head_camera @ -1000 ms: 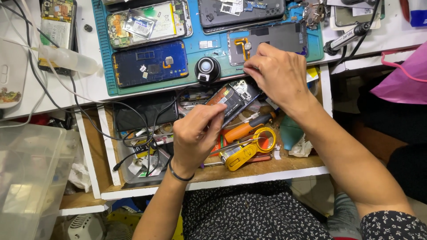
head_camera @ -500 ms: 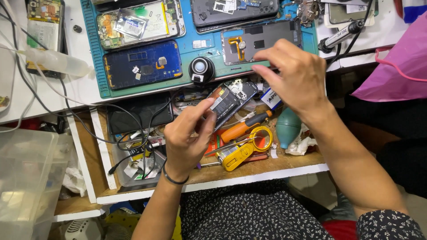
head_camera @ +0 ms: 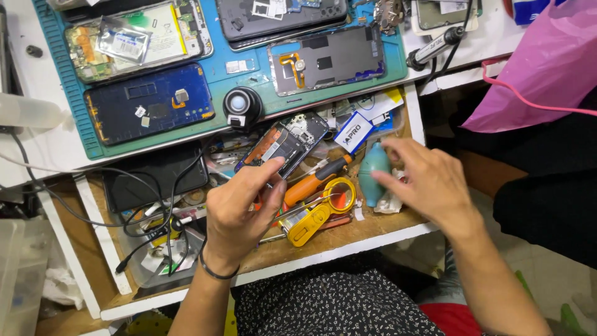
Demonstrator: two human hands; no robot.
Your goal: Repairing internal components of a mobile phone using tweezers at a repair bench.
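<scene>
— What packaging can you see?
— A small blue-and-white packet [head_camera: 356, 131] at centre, above the teal blower. At upper right, your pink plastic bag [head_camera: 528, 68].
— Labels?
— A white sticker [head_camera: 123, 43] on the upper-left phone.

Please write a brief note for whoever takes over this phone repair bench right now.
Left hand: holds the opened phone by its lower end, over the drawer.
Right hand: empty, fingers at the teal dust blower in the drawer.
Nearby: orange-handled screwdriver, yellow magnifier; other phone parts lie on the blue mat.
Done: phone's back is off.
Left: phone not reassembled.
</scene>
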